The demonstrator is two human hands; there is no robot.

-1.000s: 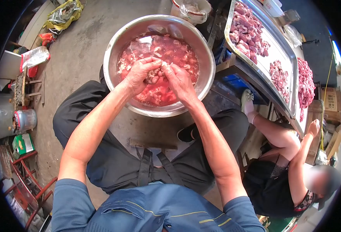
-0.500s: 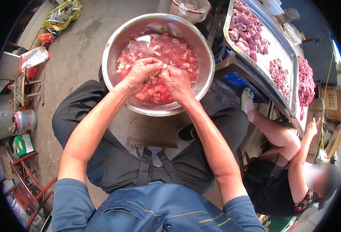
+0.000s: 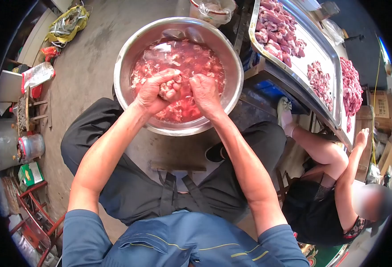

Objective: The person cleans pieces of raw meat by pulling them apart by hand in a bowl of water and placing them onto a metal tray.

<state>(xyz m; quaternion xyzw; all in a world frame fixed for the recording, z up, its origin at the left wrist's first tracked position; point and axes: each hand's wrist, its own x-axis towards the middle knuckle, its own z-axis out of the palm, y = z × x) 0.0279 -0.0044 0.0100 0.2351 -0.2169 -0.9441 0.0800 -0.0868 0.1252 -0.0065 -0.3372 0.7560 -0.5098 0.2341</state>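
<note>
A wide steel basin (image 3: 122, 95) holds reddish water with many pale and pink meat pieces in it. Over its middle, my left hand (image 3: 155, 91) is closed round a clump of pinkish meat pieces (image 3: 169, 90), which shows between the thumb and fingers. To the right of it, my right hand (image 3: 205, 92) is apart from the left, with thumb and fingers pressed together over the water. Whatever may be pinched in those fingers is too small to make out.
At the right, a metal tray (image 3: 309, 49) bears a large and a small meat pile, with another pile (image 3: 351, 86) beyond its edge. A bucket (image 3: 213, 11) stands behind the basin. A seated person (image 3: 320, 209) is at the lower right, and a red-framed chair (image 3: 38, 222) at the lower left.
My hands, together before, have moved apart, and the clump in my left hand shows more fully. The view has shifted slightly. The seated person's hand has changed its pose.
</note>
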